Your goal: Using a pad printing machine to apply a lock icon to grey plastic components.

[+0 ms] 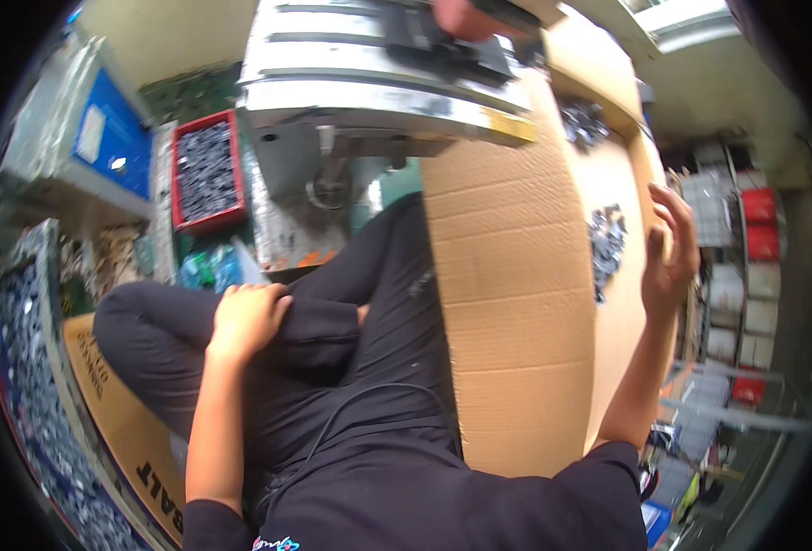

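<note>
My left hand (248, 317) lies flat on my dark-trousered thigh, its fingers stretched out and nothing in it. My right hand (672, 243) is raised at the far right edge of a tall cardboard box (516, 303), fingers apart, with nothing visible in it. Whether it touches the box edge I cannot tell. Inside this box, left of the right hand, sits a pile of small shiny metal parts (606, 246). A second heap of metal parts (584, 124) lies farther back in it. In front of me stands a machine's slotted metal table (378, 96).
Red machine part (484, 18) over the table. Left: red tray (237, 165) of small dark parts, blue-fronted metal cabinet (117, 138), long bin (52, 331) full of small metal pieces, printed cardboard (103, 404) beside my leg. Right: racks with red bins (760, 225) and pale bins (725, 289).
</note>
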The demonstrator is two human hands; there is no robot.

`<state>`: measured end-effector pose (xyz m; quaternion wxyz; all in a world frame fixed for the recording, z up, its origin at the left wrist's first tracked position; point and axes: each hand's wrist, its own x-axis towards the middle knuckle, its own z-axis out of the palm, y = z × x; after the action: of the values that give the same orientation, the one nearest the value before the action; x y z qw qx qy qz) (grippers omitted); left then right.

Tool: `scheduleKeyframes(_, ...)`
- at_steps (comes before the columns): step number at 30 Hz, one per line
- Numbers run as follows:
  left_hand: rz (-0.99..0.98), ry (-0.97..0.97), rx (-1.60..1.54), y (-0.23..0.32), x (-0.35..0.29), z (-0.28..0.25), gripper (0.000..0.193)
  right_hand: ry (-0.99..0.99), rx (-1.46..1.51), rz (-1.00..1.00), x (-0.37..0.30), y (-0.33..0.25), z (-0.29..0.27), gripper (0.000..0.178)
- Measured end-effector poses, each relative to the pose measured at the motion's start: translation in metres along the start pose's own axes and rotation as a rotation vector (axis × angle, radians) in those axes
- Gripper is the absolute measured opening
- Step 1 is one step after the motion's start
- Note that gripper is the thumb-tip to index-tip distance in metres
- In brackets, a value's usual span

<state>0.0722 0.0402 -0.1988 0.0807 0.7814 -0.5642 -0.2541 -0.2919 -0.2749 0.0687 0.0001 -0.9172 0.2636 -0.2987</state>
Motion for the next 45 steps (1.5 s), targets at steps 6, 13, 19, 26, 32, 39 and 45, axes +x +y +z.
scheduleKeyframes(6,0.083,0.049,-0.069,0.0,0.001,0.001,0.027,-0.233,-0.119,0.193,-0.094,0.041,-0.043,0.104)
scheduleKeyframes(13,0.045,-0.008,-0.044,0.007,0.003,-0.007,0.028,-0.341,0.06,0.367,-0.162,0.013,-0.001,0.125)
scheduleKeyframes(19,0.042,-0.011,-0.051,0.005,-0.002,-0.012,0.028,-0.206,0.167,0.416,-0.131,0.021,0.029,0.121)
scheduleKeyframes(26,0.027,-0.019,-0.066,0.002,0.0,-0.008,0.028,-0.129,0.086,0.383,-0.073,0.061,0.08,0.103)
scheduleKeyframes(32,0.026,-0.04,-0.067,0.003,0.003,-0.007,0.028,-0.088,0.081,0.345,-0.026,0.08,0.109,0.099)
scheduleKeyframes(39,0.017,-0.04,-0.073,0.005,0.002,-0.011,0.028,-0.059,0.045,0.355,-0.017,0.081,0.111,0.097)
scheduleKeyframes(45,0.022,-0.039,-0.084,0.008,0.001,-0.014,0.029,-0.03,0.021,0.291,-0.035,0.118,0.057,0.066)
